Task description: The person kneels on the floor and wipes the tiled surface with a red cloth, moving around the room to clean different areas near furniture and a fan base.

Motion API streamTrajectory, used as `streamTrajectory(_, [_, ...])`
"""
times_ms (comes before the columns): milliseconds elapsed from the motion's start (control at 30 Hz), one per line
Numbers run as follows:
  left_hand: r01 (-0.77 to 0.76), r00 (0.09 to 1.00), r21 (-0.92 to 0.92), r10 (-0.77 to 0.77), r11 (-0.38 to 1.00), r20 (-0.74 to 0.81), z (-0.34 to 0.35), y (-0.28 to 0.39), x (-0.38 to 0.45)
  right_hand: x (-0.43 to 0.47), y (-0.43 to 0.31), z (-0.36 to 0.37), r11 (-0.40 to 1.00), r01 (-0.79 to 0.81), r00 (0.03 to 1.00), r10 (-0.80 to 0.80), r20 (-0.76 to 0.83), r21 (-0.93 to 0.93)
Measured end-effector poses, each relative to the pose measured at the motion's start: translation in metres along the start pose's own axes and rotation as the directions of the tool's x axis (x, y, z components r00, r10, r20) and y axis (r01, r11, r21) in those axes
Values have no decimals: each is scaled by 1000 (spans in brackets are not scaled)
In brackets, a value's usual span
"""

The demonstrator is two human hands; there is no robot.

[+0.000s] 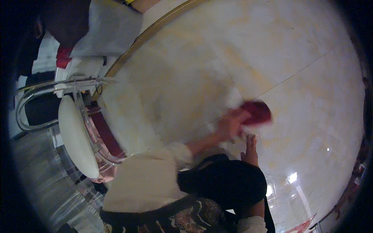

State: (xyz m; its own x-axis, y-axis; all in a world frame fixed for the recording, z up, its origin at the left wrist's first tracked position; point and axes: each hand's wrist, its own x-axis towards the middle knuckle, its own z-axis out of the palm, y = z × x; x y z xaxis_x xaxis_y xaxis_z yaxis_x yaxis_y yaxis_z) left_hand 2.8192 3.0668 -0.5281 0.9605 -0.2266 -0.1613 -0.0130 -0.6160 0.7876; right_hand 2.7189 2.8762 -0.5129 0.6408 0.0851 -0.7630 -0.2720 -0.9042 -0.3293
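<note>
My left hand (233, 122), blurred, is closed on a dark red cloth (257, 113) over the glossy, marbled tile floor (186, 87). The beige sleeve (183, 154) of that arm comes in from the lower left. Just below the cloth, my right hand (250, 150) has its fingers extended and holds nothing visible; whether it presses on the floor is unclear. Black clothing (227, 177) hides part of the right forearm. At the bottom edge shows a dark patterned fabric (186, 218).
On the left stands a metal-framed chair with a cream cushion (77, 137), near a pink and dark red object (106, 134). A gold-brown strip (163, 21) curves along the floor's upper left edge, with a grey box-like object (113, 29) beyond. A red-and-white item (303, 225) lies at lower right.
</note>
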Motion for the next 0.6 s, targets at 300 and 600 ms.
streamTrajectory(300, [953, 179, -19, -611, 303, -771, -265, -266, -124, -2, 18, -8, 996, 80, 997, -79, -27, 44])
streamTrajectory(600, [738, 647, 532, -658, 415, -384, -95, -168, -98, 2, 10, 6, 980, 189, 975, -181, -127, 55])
